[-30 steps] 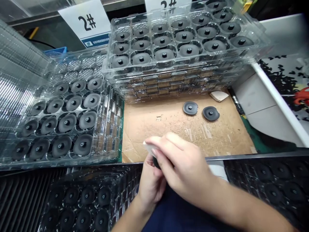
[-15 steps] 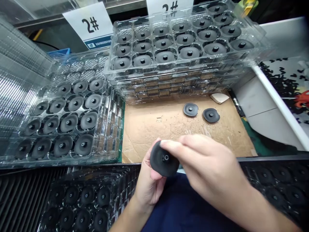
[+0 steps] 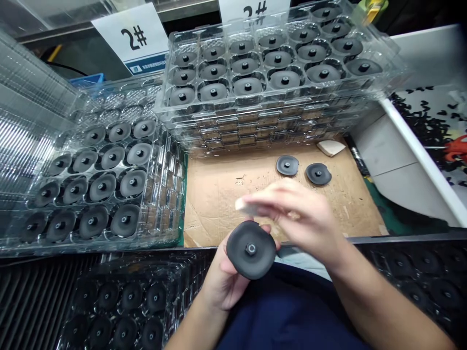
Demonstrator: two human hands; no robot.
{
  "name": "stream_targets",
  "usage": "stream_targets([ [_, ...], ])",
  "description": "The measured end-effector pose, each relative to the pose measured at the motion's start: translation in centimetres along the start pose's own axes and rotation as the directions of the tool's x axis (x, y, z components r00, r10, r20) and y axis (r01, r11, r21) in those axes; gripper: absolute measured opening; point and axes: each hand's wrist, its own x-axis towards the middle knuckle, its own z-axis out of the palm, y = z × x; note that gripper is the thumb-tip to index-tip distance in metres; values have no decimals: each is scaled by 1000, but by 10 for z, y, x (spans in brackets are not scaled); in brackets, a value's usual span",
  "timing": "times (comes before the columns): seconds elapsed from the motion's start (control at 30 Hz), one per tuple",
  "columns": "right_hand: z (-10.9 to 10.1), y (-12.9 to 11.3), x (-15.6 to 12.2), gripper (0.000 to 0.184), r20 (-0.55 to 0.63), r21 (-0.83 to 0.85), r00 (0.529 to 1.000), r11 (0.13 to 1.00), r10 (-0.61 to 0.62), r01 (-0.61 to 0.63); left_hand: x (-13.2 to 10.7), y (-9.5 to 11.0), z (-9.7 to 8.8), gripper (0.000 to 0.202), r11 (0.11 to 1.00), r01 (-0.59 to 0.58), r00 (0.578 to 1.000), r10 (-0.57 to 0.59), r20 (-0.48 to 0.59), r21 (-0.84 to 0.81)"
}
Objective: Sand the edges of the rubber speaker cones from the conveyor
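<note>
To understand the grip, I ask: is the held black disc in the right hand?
No, the left hand holds the disc, and the right hand holds a pale piece.

- Right hand [image 3: 304, 216]: blurred; pale piece [image 3: 245, 206] in it smeared, partly covered.
- Left hand [image 3: 224, 282]: partly behind black disc [image 3: 241, 262].
- Sign [image 3: 248, 10] at 12 o'clock: cut by top edge.
- Printed sheet [image 3: 129, 39] at 11 o'clock: small print unreadable.
- Red object [image 3: 458, 149] at 3 o'clock: cut by right edge.
</note>
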Motion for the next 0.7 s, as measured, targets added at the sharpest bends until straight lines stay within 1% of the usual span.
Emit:
stream_targets([
  [0.03,3,14,-1,23,-16,17,990,990,137,-137,-1,1,0,62,999,-6,1000,7,25,-49],
  [0.07,7,28,-2,22,-4,26,968,968,250,-250,-2,1,1,59,995,-7,999,11,43,-96],
  [0.1,14,42,-6,21,31,24,945,945,325,-326,-2,2,1,57,992,-4,998,11,54,-130],
  [0.13,22,55,-11,21,79,15,928,930,364,-366,-3,2,2,56,989,3,998,5,57,-145],
  [0.17,31,66,-17,22,115,6,919,925,376,-379,-3,2,3,55,988,6,998,3,57,-153],
  [0.2,40,75,-23,23,120,1,918,925,378,-381,-3,2,3,54,987,7,998,3,59,-160],
  [0.27,56,85,-36,26,72,-6,919,922,387,-387,-2,2,2,50,985,2,997,12,81,-171],
  [0.3,61,87,-42,28,41,-6,919,919,393,-393,-2,2,1,47,984,0,995,19,102,-178],
  [0.37,63,84,-48,29,-3,7,918,918,397,-397,-1,2,-2,44,982,-5,990,33,139,-191],
  [0.43,57,78,-49,28,-16,34,919,918,395,-394,0,2,-4,45,980,2,985,33,171,-198],
  [0.6,36,66,-51,25,4,92,907,903,420,-419,-1,3,-3,48,978,26,972,24,234,-207],
  [0.67,33,66,-56,24,6,102,895,890,445,-443,-1,2,-4,48,985,-2,969,44,243,-171],
  [0.7,32,66,-59,24,6,107,889,884,458,-456,-1,1,-6,49,991,-54,968,82,237,-124],
])
